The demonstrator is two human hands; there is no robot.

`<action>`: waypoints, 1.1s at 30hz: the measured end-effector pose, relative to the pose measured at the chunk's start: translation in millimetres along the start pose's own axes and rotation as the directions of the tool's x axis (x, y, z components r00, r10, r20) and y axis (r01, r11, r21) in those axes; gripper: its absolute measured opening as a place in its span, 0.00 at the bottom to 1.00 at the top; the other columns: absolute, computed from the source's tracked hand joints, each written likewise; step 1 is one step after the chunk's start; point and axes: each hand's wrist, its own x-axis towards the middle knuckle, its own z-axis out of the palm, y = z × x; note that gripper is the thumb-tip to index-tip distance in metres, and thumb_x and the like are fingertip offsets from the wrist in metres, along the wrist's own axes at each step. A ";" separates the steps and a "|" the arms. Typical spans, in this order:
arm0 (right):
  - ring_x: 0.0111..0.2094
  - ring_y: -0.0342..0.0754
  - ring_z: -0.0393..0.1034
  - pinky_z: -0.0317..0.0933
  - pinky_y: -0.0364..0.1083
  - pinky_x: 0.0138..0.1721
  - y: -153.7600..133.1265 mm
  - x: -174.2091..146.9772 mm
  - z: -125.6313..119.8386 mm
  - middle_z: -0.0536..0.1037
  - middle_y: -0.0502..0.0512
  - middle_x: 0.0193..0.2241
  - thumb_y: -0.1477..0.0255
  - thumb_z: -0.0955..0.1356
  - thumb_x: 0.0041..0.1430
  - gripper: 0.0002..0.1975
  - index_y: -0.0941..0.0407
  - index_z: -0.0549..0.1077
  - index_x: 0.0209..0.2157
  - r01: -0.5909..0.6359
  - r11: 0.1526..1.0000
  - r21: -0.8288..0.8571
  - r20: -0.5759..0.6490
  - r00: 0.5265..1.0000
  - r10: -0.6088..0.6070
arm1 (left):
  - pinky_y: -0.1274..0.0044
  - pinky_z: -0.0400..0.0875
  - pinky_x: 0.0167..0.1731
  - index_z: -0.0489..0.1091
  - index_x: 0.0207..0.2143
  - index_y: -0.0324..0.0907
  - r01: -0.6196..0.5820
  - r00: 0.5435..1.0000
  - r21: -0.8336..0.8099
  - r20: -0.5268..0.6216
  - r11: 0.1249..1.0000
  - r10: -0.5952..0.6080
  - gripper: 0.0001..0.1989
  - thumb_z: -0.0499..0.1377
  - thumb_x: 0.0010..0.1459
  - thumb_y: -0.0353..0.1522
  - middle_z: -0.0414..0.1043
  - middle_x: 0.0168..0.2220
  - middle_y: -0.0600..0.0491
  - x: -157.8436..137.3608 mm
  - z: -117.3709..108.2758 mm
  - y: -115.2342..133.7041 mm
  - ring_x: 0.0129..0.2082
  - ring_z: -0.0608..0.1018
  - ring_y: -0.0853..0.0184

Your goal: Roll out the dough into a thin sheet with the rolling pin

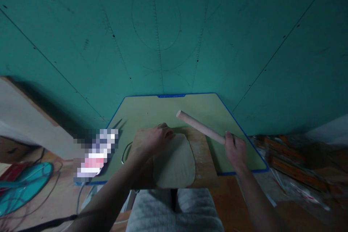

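Note:
A flat, pale sheet of dough (175,161) lies on a wooden cutting board (205,154), its lower edge reaching the board's near side. With fingers curled in, my left hand (160,137) grips the dough at its upper left edge; the fingertips are partly hidden. My right hand (236,148) is closed around one end of a plain wooden rolling pin (202,127). The pin is raised to the right of the dough, slanting up and left, and does not touch it. A metal handle (125,152) sticks out from the board's left side.
Under the board is a pale tabletop (146,110) with a blue rim, against a green wall (174,36). A blurred-out device (96,156) with a cable stands at its left. Plastic-wrapped items (288,163) lie low at the right, a turquoise round object (32,188) at lower left.

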 end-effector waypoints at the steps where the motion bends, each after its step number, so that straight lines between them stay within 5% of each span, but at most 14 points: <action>1: 0.21 0.51 0.66 0.52 0.46 0.24 0.0 0.3 0.2 0.72 0.60 0.15 0.54 0.55 0.57 0.23 0.50 0.61 0.15 0.010 1.000 -0.010 0.007 1.000 -0.010 | 0.77 0.69 0.36 0.76 0.35 0.44 -0.002 1.000 -0.001 0.000 1.000 0.002 0.12 0.54 0.64 0.35 0.74 0.37 0.50 2.2 0.5 0.4 0.35 0.78 0.66; 4: 0.21 0.51 0.68 0.53 0.46 0.25 -0.8 1.5 -0.3 0.73 0.62 0.15 0.54 0.54 0.58 0.25 0.51 0.62 0.15 0.036 0.998 -0.049 0.043 0.998 -0.034 | 0.77 0.70 0.38 0.75 0.33 0.43 -0.022 1.000 -0.042 -0.014 0.999 0.022 0.12 0.53 0.64 0.33 0.74 0.37 0.50 5.2 0.9 -6.9 0.38 0.78 0.64; 6: 0.20 0.50 0.68 0.53 0.46 0.24 -3.3 2.2 -1.7 0.73 0.62 0.15 0.54 0.53 0.59 0.26 0.52 0.63 0.15 0.052 0.994 -0.094 0.093 0.995 -0.043 | 0.76 0.71 0.38 0.75 0.35 0.43 0.004 0.991 -0.121 -0.135 0.993 -0.021 0.12 0.51 0.64 0.30 0.74 0.38 0.50 3.0 -1.0 -16.5 0.38 0.78 0.64; 9: 0.21 0.49 0.69 0.52 0.45 0.24 -12.9 2.3 -3.3 0.75 0.62 0.17 0.57 0.54 0.61 0.26 0.54 0.68 0.17 0.135 0.972 -0.191 0.210 0.973 -0.094 | 0.75 0.72 0.38 0.72 0.40 0.42 0.005 0.892 -0.257 -0.437 0.967 -0.120 0.13 0.48 0.65 0.29 0.73 0.39 0.49 -7.2 -7.4 -25.9 0.38 0.77 0.65; 12: 0.24 0.49 0.72 0.50 0.45 0.25 -28.8 1.0 -0.6 0.80 0.63 0.23 0.62 0.56 0.64 0.24 0.56 0.73 0.21 0.228 0.918 -0.326 0.322 0.939 -0.119 | 0.73 0.72 0.40 0.71 0.41 0.41 -0.116 0.827 -0.205 -0.562 0.972 -0.020 0.13 0.47 0.66 0.31 0.72 0.38 0.48 -20.0 -10.6 -21.3 0.40 0.76 0.64; 15: 0.26 0.49 0.74 0.50 0.45 0.26 -44.0 -1.3 6.4 0.81 0.63 0.27 0.64 0.58 0.66 0.23 0.56 0.76 0.24 0.262 0.863 -0.433 0.391 0.917 -0.082 | 0.69 0.72 0.43 0.70 0.43 0.42 -0.154 0.896 -0.055 -0.429 0.987 0.116 0.12 0.48 0.67 0.34 0.72 0.42 0.47 -26.0 -0.5 -10.5 0.42 0.75 0.62; 18: 0.28 0.49 0.75 0.51 0.45 0.27 -52.6 -4.6 11.8 0.82 0.62 0.28 0.65 0.58 0.67 0.23 0.56 0.77 0.24 0.283 0.833 -0.476 0.422 0.904 -0.066 | 0.64 0.69 0.50 0.69 0.47 0.41 -0.083 0.954 0.071 -0.283 0.994 0.099 0.15 0.47 0.68 0.38 0.72 0.49 0.45 -22.2 19.6 -4.0 0.51 0.74 0.58; 22: 0.25 0.49 0.74 0.47 0.45 0.25 -56.2 -13.3 10.2 0.80 0.58 0.26 0.62 0.57 0.68 0.19 0.55 0.74 0.32 0.354 0.766 -0.537 0.413 0.902 -0.127 | 0.59 0.59 0.61 0.64 0.57 0.35 -0.004 0.967 0.193 -0.248 0.981 0.052 0.24 0.46 0.68 0.42 0.66 0.59 0.39 -11.8 36.4 0.3 0.64 0.62 0.51; 26: 0.27 0.52 0.75 0.45 0.45 0.24 -56.3 -22.9 5.5 0.80 0.57 0.28 0.59 0.56 0.69 0.19 0.55 0.70 0.38 0.463 0.689 -0.558 0.434 0.870 -0.234 | 0.60 0.57 0.62 0.62 0.59 0.29 0.048 0.982 0.239 -0.188 0.970 -0.002 0.27 0.43 0.69 0.39 0.64 0.61 0.38 0.4 32.7 3.8 0.65 0.60 0.48; 33: 0.26 0.52 0.74 0.44 0.46 0.22 -51.4 -5.4 8.4 0.79 0.58 0.26 0.57 0.53 0.70 0.22 0.58 0.69 0.42 0.523 0.668 -0.530 0.552 0.810 -0.196 | 0.60 0.58 0.62 0.63 0.60 0.31 0.063 0.993 0.274 -0.110 0.960 -0.034 0.25 0.43 0.67 0.34 0.66 0.60 0.39 34.8 26.6 6.8 0.65 0.61 0.50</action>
